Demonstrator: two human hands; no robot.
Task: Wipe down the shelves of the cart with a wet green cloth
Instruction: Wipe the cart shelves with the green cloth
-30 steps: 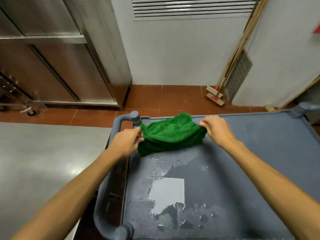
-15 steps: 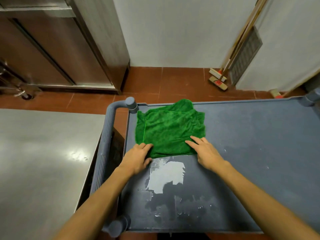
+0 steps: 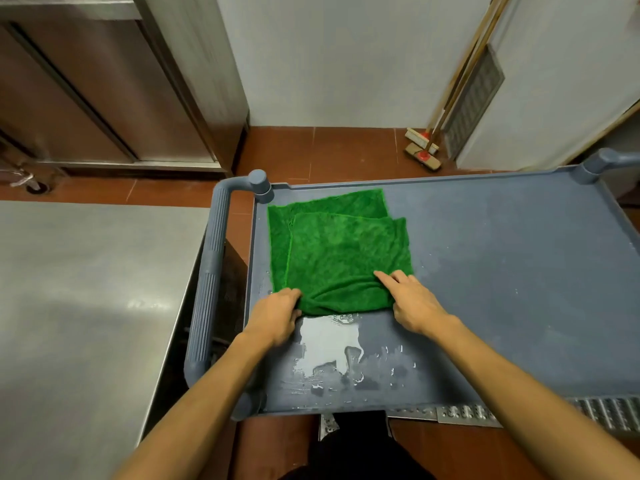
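Green cloth [image 3: 346, 258] stretches away from the left hand [image 3: 277, 315], which grips its near corner, and the right hand [image 3: 414, 306], pressing flat-fingered.

The green cloth [image 3: 343, 258] is a nubby, matt terry lying on the cart's top shelf [image 3: 502, 271]. The shelf is grey plastic with a fine dull grain, and it turns glossy where water [image 3: 325, 344] pools at six o'clock of the cloth. At nine o'clock of the cart the steel table [image 3: 86, 306] has a brushed, softly shining face, and the ribbed plastic handle [image 3: 207, 289] between them looks matt.
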